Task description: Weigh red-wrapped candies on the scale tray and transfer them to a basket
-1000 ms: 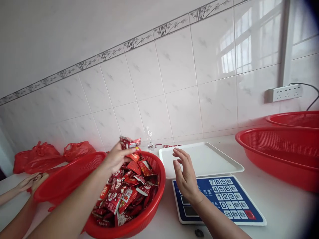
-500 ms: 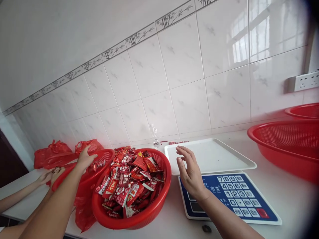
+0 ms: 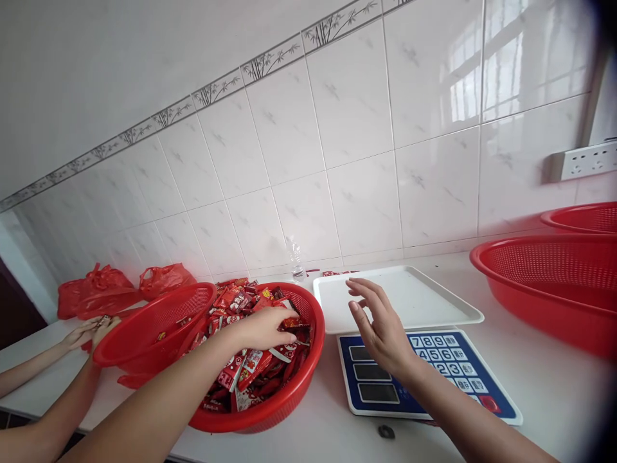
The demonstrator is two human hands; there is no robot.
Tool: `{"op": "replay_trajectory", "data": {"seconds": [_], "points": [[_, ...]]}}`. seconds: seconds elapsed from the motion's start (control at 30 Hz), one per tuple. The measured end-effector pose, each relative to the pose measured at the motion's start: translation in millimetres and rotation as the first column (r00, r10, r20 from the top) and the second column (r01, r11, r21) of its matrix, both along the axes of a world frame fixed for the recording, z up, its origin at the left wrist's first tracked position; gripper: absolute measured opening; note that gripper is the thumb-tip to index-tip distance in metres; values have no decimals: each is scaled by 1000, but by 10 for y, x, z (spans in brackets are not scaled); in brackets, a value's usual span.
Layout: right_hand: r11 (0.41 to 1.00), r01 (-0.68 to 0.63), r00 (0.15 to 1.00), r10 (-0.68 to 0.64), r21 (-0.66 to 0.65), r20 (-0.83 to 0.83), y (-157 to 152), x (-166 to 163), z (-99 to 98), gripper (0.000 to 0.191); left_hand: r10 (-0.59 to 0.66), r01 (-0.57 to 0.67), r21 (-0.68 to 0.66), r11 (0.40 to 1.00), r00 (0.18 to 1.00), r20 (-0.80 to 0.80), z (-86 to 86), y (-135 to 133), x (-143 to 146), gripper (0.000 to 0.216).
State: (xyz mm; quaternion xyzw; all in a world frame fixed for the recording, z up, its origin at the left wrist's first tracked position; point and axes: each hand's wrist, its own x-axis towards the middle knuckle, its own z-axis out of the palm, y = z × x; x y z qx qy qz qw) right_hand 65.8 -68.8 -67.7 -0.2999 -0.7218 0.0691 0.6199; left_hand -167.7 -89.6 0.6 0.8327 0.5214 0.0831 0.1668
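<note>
My left hand (image 3: 264,328) reaches into a round red basket (image 3: 289,402) heaped with red snack packets (image 3: 243,370); its fingers curl down onto the packets, and what they grip is hidden. My right hand (image 3: 380,328) hovers open, fingers spread, above the blue keypad scale (image 3: 434,379), just in front of its white tray (image 3: 424,299). A second red basket (image 3: 149,328) on the left holds only a few packets.
Another person's hands (image 3: 89,331) rest at the far left by the second basket. Red plastic bags (image 3: 103,292) lie against the tiled wall. Two large red baskets (image 3: 554,289) stand at the right. A small dark object (image 3: 383,432) lies near the counter's front edge.
My left hand carried packets from the full basket over to the left basket, then came back into the heap. The right hand stayed open over the scale.
</note>
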Motion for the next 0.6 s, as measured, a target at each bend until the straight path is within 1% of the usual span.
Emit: {"op": "replay_trajectory", "data": {"seconds": [0.03,0.07,0.13,0.2,0.27,0.33,0.4,0.47,0.53,0.6], "points": [[1000,-3,998,2,8,58,11,59,-49,32,-24,24,-15,1000,999,-46,-56,0,61,40],[1000,-6,994,4,18,107,22,113,-100,32,-23,21,-24,999,996,-85,-110,15,103,37],[1000,-9,988,6,24,154,39,204,-189,31,26,-30,-25,999,987,-157,-203,81,146,32],[1000,4,993,-3,-6,121,50,265,-233,30,87,-89,1,996,971,-225,-268,164,156,29],[998,26,998,-23,-57,51,53,300,-231,29,132,-126,39,991,952,-275,-291,229,149,27],[995,38,999,-38,-94,3,47,313,-204,29,132,-122,51,991,952,-277,-265,248,133,30],[993,28,1000,-29,-111,-9,31,309,-181,28,99,-100,10,995,965,-242,-191,212,119,40],[993,1,1000,-2,-121,-5,5,293,-174,28,56,-74,-73,995,973,-222,-84,128,120,54],[992,-26,1000,26,-121,3,-24,273,-180,28,1,-45,-175,984,969,-246,24,20,145,66],[992,-44,999,46,-117,13,-47,255,-191,28,-70,-6,-254,967,954,-292,96,-80,188,69]]}}
